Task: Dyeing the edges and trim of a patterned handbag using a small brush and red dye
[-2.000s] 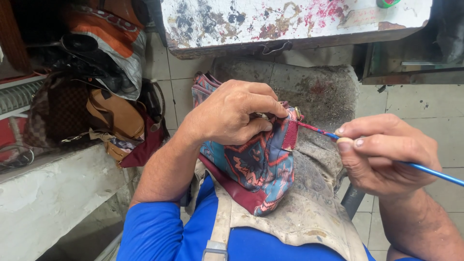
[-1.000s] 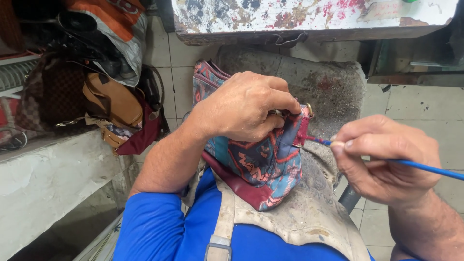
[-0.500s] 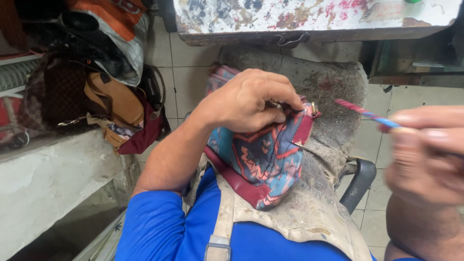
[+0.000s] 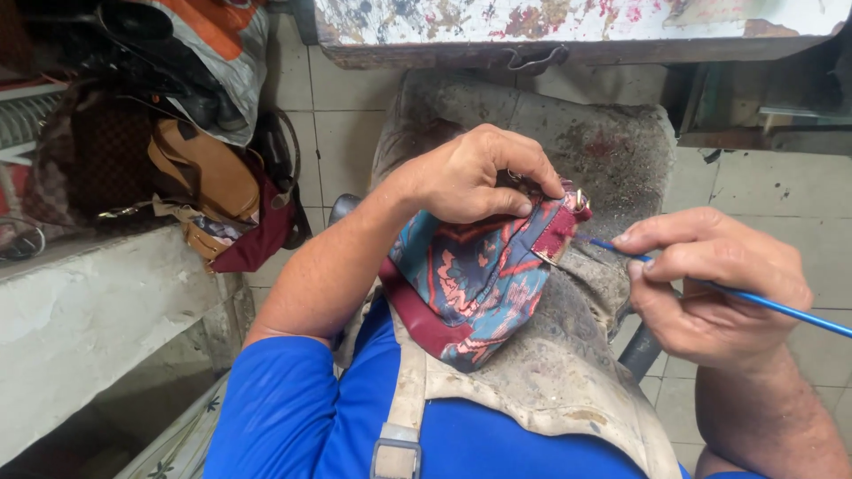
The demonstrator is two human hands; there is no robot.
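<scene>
We are sitting over a pale tiled floor (image 4: 355, 133), with a paint-splattered tabletop (image 4: 568, 27) lying beyond our hands and a whitish concrete ledge (image 4: 98, 319) running off to the left. Our left hand (image 4: 475, 177) is curling over the patterned blue-and-red bag (image 4: 470, 284), fingers pressing down on its maroon edge. Our right hand (image 4: 710, 284) is pinching a thin blue brush (image 4: 763, 302), its tip nearly touching the bag's metal buckle (image 4: 577, 202). A stained grey apron (image 4: 559, 372) is spreading beneath the bag. Brown and maroon handbags (image 4: 204, 186) are piling up left of our left hand.
</scene>
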